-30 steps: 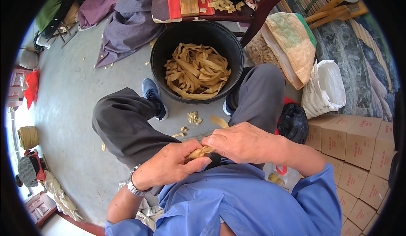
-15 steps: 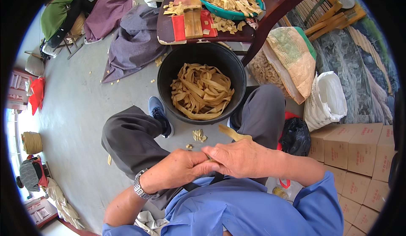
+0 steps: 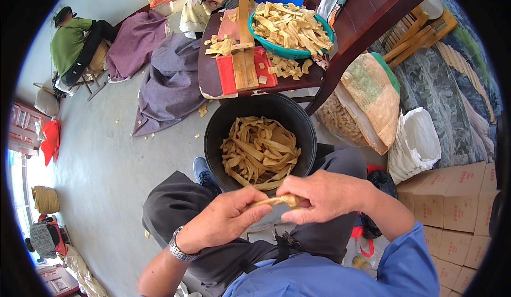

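Note:
My left hand (image 3: 226, 218), with a metal watch at the wrist, is closed on one end of a tan, flat, pliable strip (image 3: 277, 200). My right hand (image 3: 329, 195) grips the other end, where the strip is bunched into a knot-like lump between thumb and fingers. Between the two hands the strip runs a short way, above my lap. Just beyond them, between my knees, stands a round black tub (image 3: 307, 129) with a heap of similar long tan strips (image 3: 261, 150) coiled in it.
Behind the tub a dark red chair (image 3: 210, 79) bears a teal basin (image 3: 274, 50) of cut tan pieces and a wooden board (image 3: 245, 76) on red cloth. Sacks (image 3: 372, 92) and cartons (image 3: 452, 196) line the right. Another person (image 3: 72, 47) sits far left; a second is behind the chair.
My hands have moved apart and slightly up, baring the strip between them; before, they were pressed together with an end sticking out past my right hand. The view has tilted up.

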